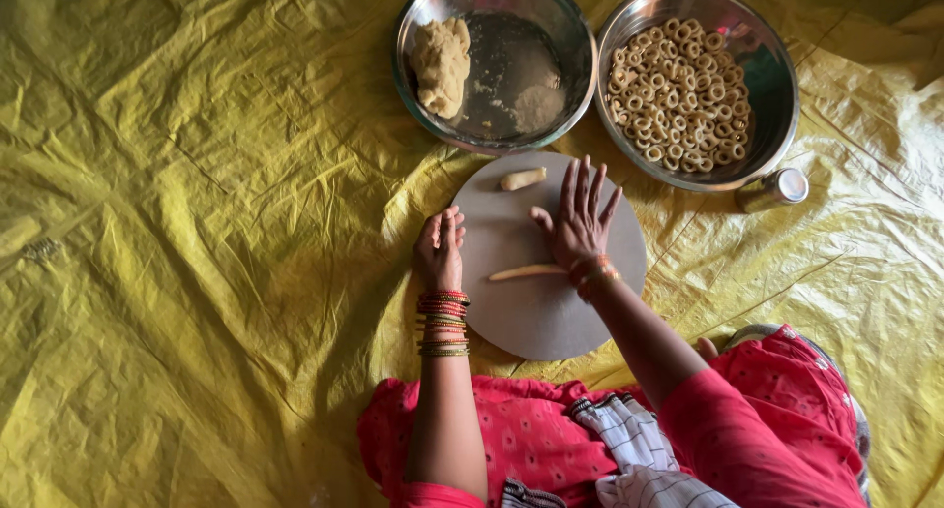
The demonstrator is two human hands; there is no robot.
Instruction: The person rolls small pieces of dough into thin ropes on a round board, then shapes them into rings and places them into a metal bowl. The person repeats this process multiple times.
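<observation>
A round grey board lies on the yellow sheet in front of me. My right hand lies flat on it with fingers spread, and a thin rolled strand of dough pokes out from under the wrist. My left hand rests at the board's left edge with fingers curled, holding nothing I can see. A short stub of dough sits at the far edge of the board. Bangles cover both wrists.
Beyond the board stand two steel bowls: the left bowl holds a lump of dough, the right bowl holds several small dough rings. A small steel cup lies on its side at right. A crumpled yellow sheet covers the floor.
</observation>
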